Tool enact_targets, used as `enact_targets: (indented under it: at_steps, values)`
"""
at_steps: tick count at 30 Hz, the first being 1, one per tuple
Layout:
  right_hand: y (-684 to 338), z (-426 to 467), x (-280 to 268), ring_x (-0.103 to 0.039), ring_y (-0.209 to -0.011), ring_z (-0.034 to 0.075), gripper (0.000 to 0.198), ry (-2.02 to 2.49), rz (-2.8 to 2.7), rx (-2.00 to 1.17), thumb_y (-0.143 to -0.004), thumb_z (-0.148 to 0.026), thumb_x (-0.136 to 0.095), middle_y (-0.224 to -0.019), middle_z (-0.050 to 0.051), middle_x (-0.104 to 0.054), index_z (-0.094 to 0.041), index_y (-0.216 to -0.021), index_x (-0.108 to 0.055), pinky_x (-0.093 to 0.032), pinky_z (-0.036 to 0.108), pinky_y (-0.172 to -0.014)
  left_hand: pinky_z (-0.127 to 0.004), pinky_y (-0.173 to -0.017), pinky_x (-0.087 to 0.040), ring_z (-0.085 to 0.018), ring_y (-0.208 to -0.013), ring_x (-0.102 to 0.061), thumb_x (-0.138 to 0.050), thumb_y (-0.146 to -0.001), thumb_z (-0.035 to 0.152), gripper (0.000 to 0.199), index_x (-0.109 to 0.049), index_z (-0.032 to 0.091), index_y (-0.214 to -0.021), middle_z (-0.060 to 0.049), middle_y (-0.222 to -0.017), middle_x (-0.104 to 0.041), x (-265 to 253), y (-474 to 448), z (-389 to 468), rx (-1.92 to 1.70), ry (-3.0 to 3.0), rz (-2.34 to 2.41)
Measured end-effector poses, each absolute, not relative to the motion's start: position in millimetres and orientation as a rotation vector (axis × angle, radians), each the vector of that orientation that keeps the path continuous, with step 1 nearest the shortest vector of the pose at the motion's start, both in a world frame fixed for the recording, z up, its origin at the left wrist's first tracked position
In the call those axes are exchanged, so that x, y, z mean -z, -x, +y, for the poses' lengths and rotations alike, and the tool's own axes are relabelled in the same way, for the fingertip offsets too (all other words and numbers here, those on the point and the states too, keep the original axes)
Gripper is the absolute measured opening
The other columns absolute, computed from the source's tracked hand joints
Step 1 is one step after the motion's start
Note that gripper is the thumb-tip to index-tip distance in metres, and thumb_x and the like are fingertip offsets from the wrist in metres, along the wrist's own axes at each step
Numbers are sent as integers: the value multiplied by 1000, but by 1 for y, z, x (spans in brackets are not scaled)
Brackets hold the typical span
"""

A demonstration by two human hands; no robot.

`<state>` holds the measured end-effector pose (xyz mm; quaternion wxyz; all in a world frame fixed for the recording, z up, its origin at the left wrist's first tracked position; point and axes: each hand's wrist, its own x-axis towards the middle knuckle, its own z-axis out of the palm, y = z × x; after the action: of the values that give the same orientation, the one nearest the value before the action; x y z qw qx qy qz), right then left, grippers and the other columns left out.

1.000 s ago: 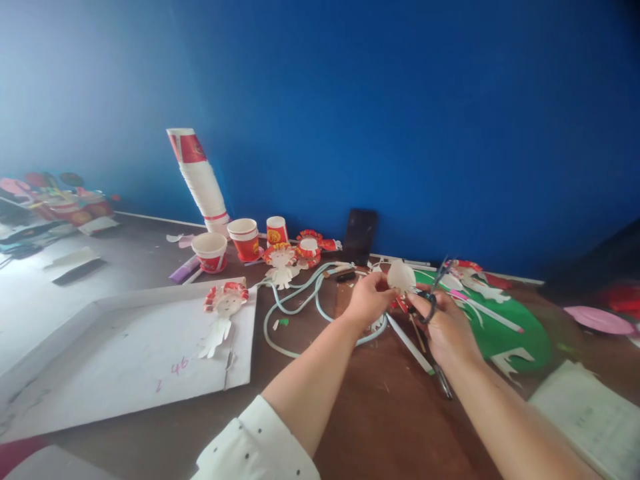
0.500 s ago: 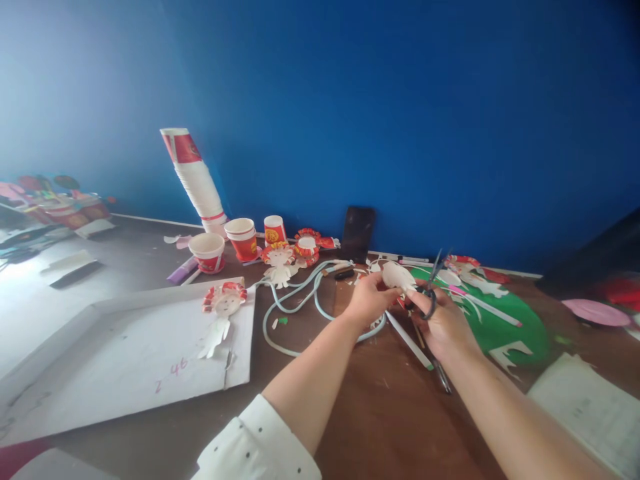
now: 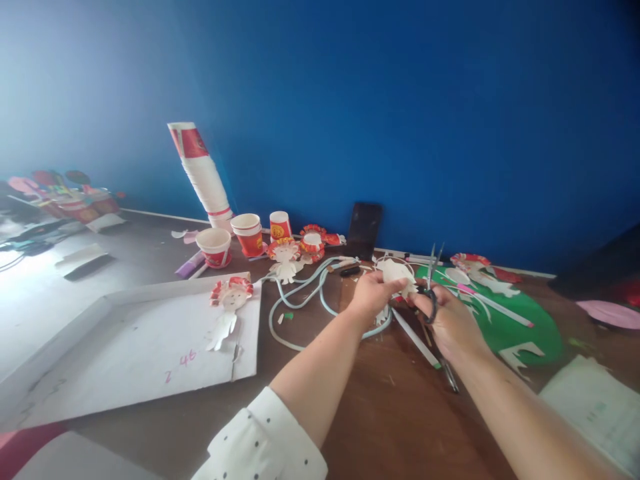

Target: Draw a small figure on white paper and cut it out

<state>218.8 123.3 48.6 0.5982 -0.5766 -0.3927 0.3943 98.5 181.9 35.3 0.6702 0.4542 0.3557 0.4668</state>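
My left hand [image 3: 373,295] pinches a white paper cutout [image 3: 397,272] with a jagged lower edge. Black-handled scissors [image 3: 431,297] are in my right hand [image 3: 453,320], their blades pointing up and parted a little, just right of the cutout. The right fingertips come close to the paper; whether they touch it I cannot tell. Below my hands lie a white marker [image 3: 414,339] and a dark pen [image 3: 447,373]. A finished-looking paper figure with a red fringed head [image 3: 234,293] rests on the white box lid [image 3: 140,353] to the left.
Behind stand paper cups [image 3: 214,247] and a tall leaning cup stack [image 3: 205,180]. A phone [image 3: 365,230] leans on the blue wall. A pale blue cable [image 3: 280,343] loops left of my hands. To the right are a green disc [image 3: 537,333], a pink-capped marker [image 3: 497,307] and paper sheets [image 3: 595,413].
The cutout has turned in my left hand and shows its jagged edge more broadly. The scissors stay in my right hand, blades upward. The whole view has shifted slightly.
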Motion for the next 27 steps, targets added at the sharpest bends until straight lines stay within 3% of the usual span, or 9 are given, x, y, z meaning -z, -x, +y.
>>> enact_targets:
  at_steps: [6,14,27]
  values:
    - [-220,123,-52,-39,-43,10,21,1399,-957,-878,-59,-28,-78,-44,-9,-46,-23,-67,-59,-28,26,-47,-29,-71,-46,-15,-66,-59,-82,-61,33,29,-70,11,-76,-6,-73,-67,-33,-106,179,-1123,-945,806]
    - [-221,126,-47,-57,-62,15,32,1409,-895,-881,-59,-22,-76,-62,-5,-63,-21,-90,-67,-42,26,-58,-29,-70,-46,-15,-64,-59,-84,-57,36,33,-68,12,-74,-5,-69,-65,-26,-112,179,-1165,-885,830]
    - [-225,128,-36,-60,-61,17,34,1414,-937,-900,-61,-23,-75,-66,-3,-70,-22,-94,-68,-43,27,-59,-28,-64,-47,-15,-59,-60,-88,-49,33,39,-70,10,-76,-6,-66,-67,-19,-117,179,-1137,-695,812]
